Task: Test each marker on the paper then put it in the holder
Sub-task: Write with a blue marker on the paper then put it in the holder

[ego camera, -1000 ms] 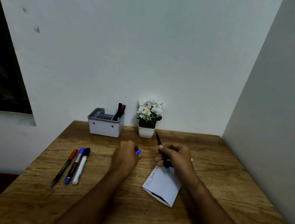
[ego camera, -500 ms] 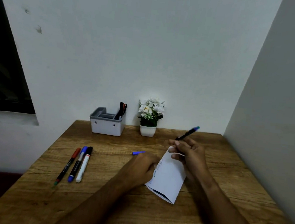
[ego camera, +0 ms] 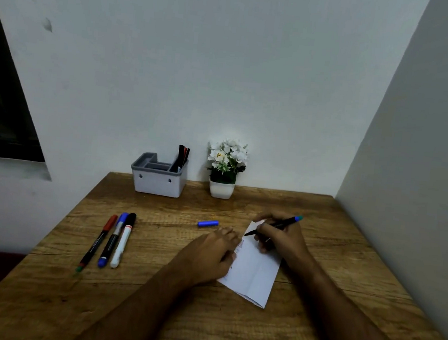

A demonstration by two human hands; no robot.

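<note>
Right hand (ego camera: 279, 237) around marker (ego camera: 273, 225)

— Can you read anything?
— No. The paper (ego camera: 256, 270) has handwriting along its edge by the left hand (ego camera: 210, 255), too small to make out.
— And the markers (ego camera: 111, 241) farther left of that hand?
— Print on the barrels, but blurred.
</note>
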